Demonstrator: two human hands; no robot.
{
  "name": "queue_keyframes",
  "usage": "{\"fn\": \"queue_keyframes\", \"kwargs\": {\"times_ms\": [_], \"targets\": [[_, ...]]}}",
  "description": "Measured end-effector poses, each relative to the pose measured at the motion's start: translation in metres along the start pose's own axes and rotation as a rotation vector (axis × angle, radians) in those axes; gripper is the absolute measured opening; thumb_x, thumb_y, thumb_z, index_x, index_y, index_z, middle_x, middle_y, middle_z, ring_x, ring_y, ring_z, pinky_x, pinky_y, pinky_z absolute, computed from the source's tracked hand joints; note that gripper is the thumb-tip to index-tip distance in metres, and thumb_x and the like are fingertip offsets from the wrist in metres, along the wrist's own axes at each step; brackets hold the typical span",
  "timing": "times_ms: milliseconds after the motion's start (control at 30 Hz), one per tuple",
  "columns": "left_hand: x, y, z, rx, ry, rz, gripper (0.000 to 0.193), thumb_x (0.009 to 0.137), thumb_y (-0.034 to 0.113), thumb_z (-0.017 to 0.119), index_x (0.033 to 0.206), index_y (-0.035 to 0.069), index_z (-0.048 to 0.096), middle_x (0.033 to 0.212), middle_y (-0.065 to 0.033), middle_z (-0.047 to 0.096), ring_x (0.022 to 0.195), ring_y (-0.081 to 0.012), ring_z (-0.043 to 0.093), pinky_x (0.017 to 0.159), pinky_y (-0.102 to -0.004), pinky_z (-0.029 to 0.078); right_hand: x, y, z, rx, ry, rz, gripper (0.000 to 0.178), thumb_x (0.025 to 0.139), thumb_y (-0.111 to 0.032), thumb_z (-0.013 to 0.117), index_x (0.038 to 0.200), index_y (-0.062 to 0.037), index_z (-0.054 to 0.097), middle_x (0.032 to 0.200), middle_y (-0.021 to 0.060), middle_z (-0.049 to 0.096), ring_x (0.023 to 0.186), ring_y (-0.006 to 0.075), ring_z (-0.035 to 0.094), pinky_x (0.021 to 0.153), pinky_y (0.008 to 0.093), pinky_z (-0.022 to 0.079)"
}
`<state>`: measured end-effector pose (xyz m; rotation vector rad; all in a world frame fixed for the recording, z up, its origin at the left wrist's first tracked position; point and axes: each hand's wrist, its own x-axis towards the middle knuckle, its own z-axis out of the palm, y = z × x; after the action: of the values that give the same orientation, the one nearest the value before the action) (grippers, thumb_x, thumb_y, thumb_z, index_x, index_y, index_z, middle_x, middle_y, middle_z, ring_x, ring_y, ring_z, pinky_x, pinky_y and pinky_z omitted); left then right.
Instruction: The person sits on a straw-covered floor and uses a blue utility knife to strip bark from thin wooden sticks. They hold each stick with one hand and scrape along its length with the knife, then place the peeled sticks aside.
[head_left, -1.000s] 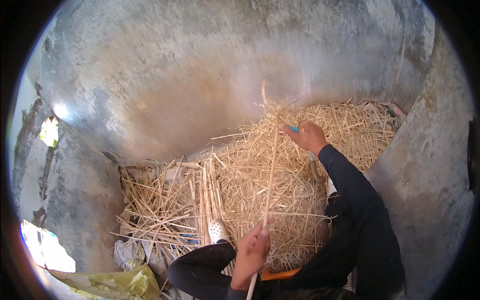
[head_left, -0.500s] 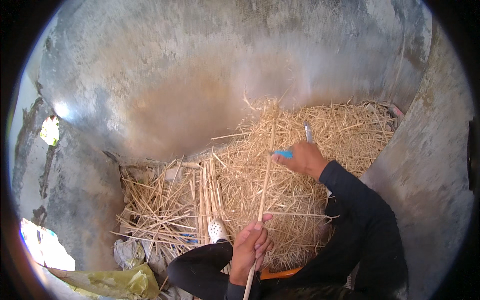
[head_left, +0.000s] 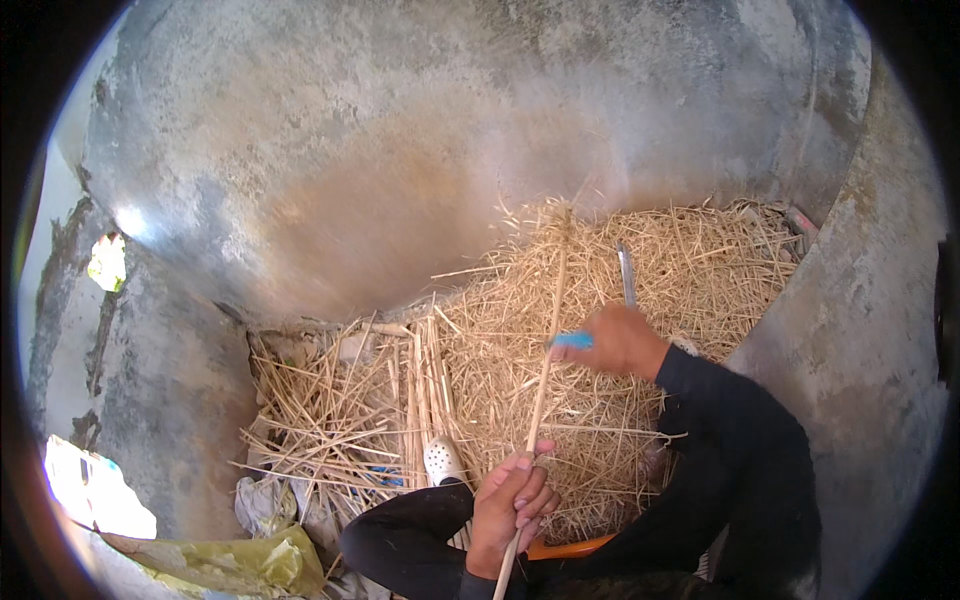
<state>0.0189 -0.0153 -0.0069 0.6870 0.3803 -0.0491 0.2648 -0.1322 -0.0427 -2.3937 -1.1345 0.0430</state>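
A long, thin, pale peeled stick [head_left: 541, 392] runs from near my lap up to the far side of a heap of shavings. My left hand [head_left: 512, 508] is closed around its near part. Farther along, my right hand [head_left: 622, 342] is closed beside the stick, a little blurred by motion. A narrow metal knife blade [head_left: 627, 274] juts out from that hand; its handle is hidden. At the thumb side, a blue piece [head_left: 573, 341] touches the stick, and I cannot tell whether it belongs to the knife or covers a finger.
Pale curly shavings [head_left: 690, 260] cover the floor ahead. Thin sticks [head_left: 335, 410] lie scattered at the left, beside straighter ones [head_left: 425, 385]. A concrete wall [head_left: 400, 130] curves around. Near my legs are a white clog [head_left: 442, 461], an orange edge [head_left: 572, 548] and a yellowish plastic sheet [head_left: 270, 562].
My right hand, with the knife and blue piece, has slid down along the stick toward me. My left hand still grips the near part.
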Motion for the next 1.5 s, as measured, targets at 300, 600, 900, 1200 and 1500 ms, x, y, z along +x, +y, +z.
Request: {"fn": "queue_keyframes", "kwargs": {"times_ms": [300, 600, 900, 1200, 1500], "targets": [[-0.001, -0.018, -0.008, -0.528, -0.128, -0.115, 0.033, 0.100, 0.016, 0.030, 0.125, 0.001, 0.046, 0.055, 0.0086, 0.035, 0.038, -0.0017, 0.034, 0.054, -0.0217, 0.031, 0.020, 0.029, -0.023, -0.016, 0.024, 0.126, 0.083, 0.073, -0.085, 0.038, 0.050, -0.0072, 0.054, 0.042, 0.0070, 0.043, 0.041, 0.0234, 0.050, 0.044, 0.0399, 0.041], [0.002, -0.006, -0.011, -0.561, -0.146, -0.067, 0.033, 0.102, 0.017, 0.030, 0.126, 0.003, 0.046, 0.056, 0.0092, 0.035, 0.039, -0.0005, 0.034, 0.055, -0.0217, 0.030, 0.001, -0.017, 0.003, -0.027, 0.063, -0.181, 0.076, 0.066, -0.083, 0.053, 0.051, -0.0087, 0.058, 0.043, 0.0089, 0.050, 0.042, 0.0281, 0.053, 0.046, 0.0392, 0.041], [0.014, -0.005, -0.011, -0.533, -0.145, -0.064, 0.033, 0.102, 0.017, 0.029, 0.127, 0.003, 0.045, 0.057, 0.0095, 0.035, 0.040, -0.0006, 0.035, 0.055, -0.0225, 0.031, 0.014, -0.004, 0.008, -0.114, 0.167, -0.231, 0.077, 0.064, -0.084, 0.053, 0.045, -0.0096, 0.047, 0.041, 0.0075, 0.047, 0.037, 0.0250, 0.049, 0.041, 0.0377, 0.037], [0.019, -0.002, -0.014, -0.562, -0.163, -0.066, 0.032, 0.102, 0.018, 0.030, 0.126, 0.003, 0.046, 0.057, 0.0091, 0.033, 0.041, -0.0007, 0.034, 0.056, -0.0224, 0.031, 0.025, 0.005, 0.019, -0.127, 0.291, -0.300, 0.076, 0.068, -0.082, 0.052, 0.046, -0.0100, 0.049, 0.040, 0.0057, 0.045, 0.034, 0.0216, 0.045, 0.038, 0.0366, 0.035], [0.000, -0.012, -0.005, -0.412, -0.083, -0.126, 0.033, 0.101, 0.019, 0.031, 0.126, 0.000, 0.043, 0.054, 0.0095, 0.031, 0.038, -0.0017, 0.032, 0.054, -0.0233, 0.034, 0.031, 0.029, 0.013, -0.121, 0.070, 0.058, 0.076, 0.083, -0.073, 0.043, 0.052, -0.0049, 0.057, 0.044, 0.0114, 0.048, 0.042, 0.0292, 0.051, 0.046, 0.0437, 0.041]]}}
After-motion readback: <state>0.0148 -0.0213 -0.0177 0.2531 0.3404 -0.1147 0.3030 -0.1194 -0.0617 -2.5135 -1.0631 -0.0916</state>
